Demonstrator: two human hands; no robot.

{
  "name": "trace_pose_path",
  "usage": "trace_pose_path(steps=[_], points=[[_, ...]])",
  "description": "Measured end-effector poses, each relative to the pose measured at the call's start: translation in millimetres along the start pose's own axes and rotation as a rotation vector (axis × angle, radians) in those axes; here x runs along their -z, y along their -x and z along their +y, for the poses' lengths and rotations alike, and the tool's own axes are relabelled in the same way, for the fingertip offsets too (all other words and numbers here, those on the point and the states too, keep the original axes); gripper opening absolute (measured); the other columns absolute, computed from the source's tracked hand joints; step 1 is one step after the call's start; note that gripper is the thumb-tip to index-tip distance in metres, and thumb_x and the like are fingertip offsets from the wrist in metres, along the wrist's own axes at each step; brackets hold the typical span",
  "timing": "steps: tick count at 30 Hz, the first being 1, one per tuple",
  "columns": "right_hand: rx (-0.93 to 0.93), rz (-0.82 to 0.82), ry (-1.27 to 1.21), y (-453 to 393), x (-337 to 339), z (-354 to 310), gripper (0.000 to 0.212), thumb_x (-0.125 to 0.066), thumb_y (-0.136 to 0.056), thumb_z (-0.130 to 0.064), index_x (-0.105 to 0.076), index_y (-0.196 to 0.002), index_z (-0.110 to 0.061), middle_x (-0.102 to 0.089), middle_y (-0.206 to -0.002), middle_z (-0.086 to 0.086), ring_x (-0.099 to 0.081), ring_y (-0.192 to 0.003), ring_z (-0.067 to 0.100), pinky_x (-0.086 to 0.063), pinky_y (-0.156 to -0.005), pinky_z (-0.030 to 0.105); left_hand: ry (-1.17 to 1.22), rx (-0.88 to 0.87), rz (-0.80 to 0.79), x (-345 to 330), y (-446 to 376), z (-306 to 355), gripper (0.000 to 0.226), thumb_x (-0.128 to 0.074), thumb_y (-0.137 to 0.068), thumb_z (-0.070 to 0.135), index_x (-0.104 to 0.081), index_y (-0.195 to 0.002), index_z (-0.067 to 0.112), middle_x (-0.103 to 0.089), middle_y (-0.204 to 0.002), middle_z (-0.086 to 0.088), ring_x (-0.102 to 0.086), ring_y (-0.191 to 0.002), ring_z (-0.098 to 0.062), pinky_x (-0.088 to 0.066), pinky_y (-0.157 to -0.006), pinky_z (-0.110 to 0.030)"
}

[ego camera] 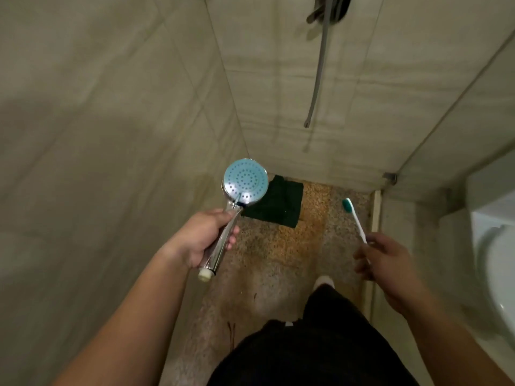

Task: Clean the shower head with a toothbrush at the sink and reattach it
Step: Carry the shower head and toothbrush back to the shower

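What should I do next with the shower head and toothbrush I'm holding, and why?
Probably raise the shower head toward the loose end of the hose to screw it back on. The left hand grips its handle with the threaded end free, and the hose hangs unattached on the wall. The right hand holds the toothbrush, so it may need putting down first.

Left hand (204,235) grips shower head (245,181) handle; right hand (386,260) holds toothbrush (354,218); hose (317,71) dangling.
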State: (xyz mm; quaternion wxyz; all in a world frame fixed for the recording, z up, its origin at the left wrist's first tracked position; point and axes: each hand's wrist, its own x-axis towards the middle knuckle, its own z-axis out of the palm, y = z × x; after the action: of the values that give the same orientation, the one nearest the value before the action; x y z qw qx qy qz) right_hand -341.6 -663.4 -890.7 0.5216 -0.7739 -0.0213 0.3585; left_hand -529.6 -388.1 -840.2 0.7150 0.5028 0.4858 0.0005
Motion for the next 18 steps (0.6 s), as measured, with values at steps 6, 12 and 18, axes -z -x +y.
trace_pose_path(steps=[6, 12, 18], points=[[-0.035, -0.031, 0.104, -82.5, 14.8, -33.6, 0.023, -0.049, -0.100, -0.008, -0.059, -0.121, -0.009, -0.065, -0.089, 0.020, -0.060, -0.065, 0.029, -0.048, -0.060, 0.040, 0.050, -0.066, 0.054, -24.9, -56.6, 75.7, 0.025, -0.051, -0.109, 0.018, -0.055, -0.125, -0.001, -0.062, -0.069, -0.008, -0.055, -0.052, -0.017, -0.049, -0.044, -0.025], [0.021, -0.110, 0.181, -157.7, 18.5, -104.8, 0.023, -0.048, -0.100, -0.006, -0.061, -0.119, -0.012, -0.065, -0.086, 0.018, -0.060, -0.062, 0.023, -0.047, -0.055, 0.034, 0.122, -0.060, 0.085, -44.5, -91.1, 110.7, 0.026, -0.049, -0.109, 0.017, -0.056, -0.125, -0.003, -0.063, -0.068, -0.008, -0.056, -0.052, -0.016, -0.050, -0.045, -0.025], [0.184, -0.215, 0.170, -202.5, -23.2, -201.4, 0.020, -0.050, -0.100, -0.005, -0.058, -0.116, -0.015, -0.064, -0.087, 0.019, -0.058, -0.065, 0.025, -0.049, -0.054, 0.032, 0.161, -0.003, 0.102, -48.9, -118.5, 125.9, 0.019, -0.049, -0.109, 0.017, -0.056, -0.116, 0.001, -0.063, -0.070, -0.009, -0.055, -0.054, -0.017, -0.050, -0.047, -0.026]])
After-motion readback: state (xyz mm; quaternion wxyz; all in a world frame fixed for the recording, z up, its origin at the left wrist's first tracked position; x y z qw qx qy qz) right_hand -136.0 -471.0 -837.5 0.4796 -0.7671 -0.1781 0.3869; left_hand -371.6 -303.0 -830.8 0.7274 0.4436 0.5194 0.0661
